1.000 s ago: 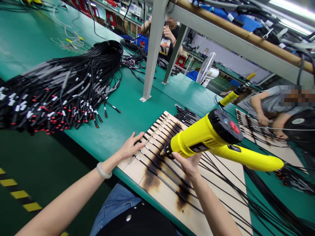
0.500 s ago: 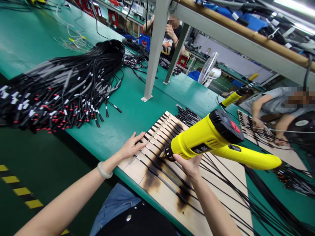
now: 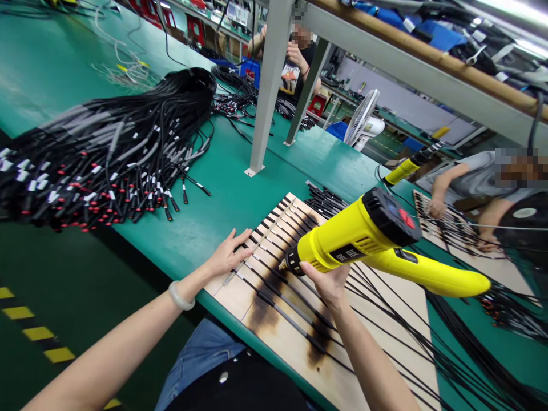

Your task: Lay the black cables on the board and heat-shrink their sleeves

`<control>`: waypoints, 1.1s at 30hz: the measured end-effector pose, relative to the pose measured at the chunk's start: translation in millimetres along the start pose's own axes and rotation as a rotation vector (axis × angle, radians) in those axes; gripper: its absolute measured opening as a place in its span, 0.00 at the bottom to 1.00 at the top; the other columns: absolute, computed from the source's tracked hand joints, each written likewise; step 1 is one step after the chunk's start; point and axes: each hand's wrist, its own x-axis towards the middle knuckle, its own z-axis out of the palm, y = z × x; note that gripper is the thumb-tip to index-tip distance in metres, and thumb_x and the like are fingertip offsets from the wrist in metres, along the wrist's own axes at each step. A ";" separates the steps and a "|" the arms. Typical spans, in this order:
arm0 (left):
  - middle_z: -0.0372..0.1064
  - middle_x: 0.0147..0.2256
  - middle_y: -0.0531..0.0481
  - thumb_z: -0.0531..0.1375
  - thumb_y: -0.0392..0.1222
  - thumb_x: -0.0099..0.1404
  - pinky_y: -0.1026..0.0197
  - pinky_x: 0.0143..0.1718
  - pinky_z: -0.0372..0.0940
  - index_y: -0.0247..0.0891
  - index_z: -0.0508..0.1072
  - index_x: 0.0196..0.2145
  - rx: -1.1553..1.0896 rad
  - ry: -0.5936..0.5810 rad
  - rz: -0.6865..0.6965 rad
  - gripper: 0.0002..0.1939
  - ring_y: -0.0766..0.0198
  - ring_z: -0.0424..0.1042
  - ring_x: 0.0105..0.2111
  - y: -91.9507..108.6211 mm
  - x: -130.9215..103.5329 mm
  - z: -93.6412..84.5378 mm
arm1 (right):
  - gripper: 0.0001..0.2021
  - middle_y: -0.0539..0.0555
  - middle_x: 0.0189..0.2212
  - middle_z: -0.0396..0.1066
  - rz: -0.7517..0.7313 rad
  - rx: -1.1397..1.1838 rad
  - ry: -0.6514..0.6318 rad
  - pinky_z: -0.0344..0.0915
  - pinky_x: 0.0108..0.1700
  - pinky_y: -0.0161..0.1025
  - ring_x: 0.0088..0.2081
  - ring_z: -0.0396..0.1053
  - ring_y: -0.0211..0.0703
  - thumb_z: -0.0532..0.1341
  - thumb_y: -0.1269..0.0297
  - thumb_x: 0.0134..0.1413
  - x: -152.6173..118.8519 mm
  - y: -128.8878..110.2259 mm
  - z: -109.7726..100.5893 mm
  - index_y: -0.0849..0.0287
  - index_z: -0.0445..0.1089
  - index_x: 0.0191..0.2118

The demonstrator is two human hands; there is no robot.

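Note:
My right hand (image 3: 327, 282) is wrapped round the barrel of a yellow heat gun (image 3: 338, 242) from below. The gun's metal nozzle points left and down over the cables, and its handle sticks out to the right. Under it lies a pale wooden board (image 3: 274, 371) with dark scorch marks. Several black cables (image 3: 295, 328) with grey sleeves run side by side across the board. My left hand (image 3: 229, 254) rests with fingers stretched out on the cable ends at the board's left edge, beside a thin clear strip (image 3: 272, 231) laid across them.
A big bundle of black cables (image 3: 128, 148) with red tips lies on the green table (image 3: 226, 200) at left. A grey metal post (image 3: 269, 97) stands behind the board. To the right a co-worker's hands (image 3: 488, 242) are at another board. A white fan (image 3: 363, 120) stands further back.
The heat gun has turned slightly in my right hand and shifted a little. My left hand stays in place. The co-worker's hand at right has moved left and up.

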 end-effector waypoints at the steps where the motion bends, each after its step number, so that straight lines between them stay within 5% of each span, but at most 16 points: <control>1: 0.50 0.63 0.47 0.46 0.69 0.60 0.39 0.64 0.36 0.38 0.57 0.63 0.000 0.001 -0.002 0.42 0.44 0.44 0.64 0.3 -0.1 -0.2 | 0.23 0.58 0.35 0.76 0.001 0.005 0.017 0.73 0.43 0.50 0.35 0.75 0.50 0.73 0.59 0.30 0.7 0.2 0.4 0.59 0.70 0.36; 33: 0.50 0.63 0.43 0.44 0.72 0.60 0.43 0.65 0.34 0.32 0.55 0.63 0.024 -0.005 0.036 0.46 0.46 0.46 0.64 -4.2 2.5 1.9 | 0.20 0.56 0.34 0.76 -0.015 -0.059 -0.093 0.69 0.50 0.52 0.38 0.75 0.51 0.72 0.57 0.33 -2.4 4.6 -4.1 0.57 0.70 0.36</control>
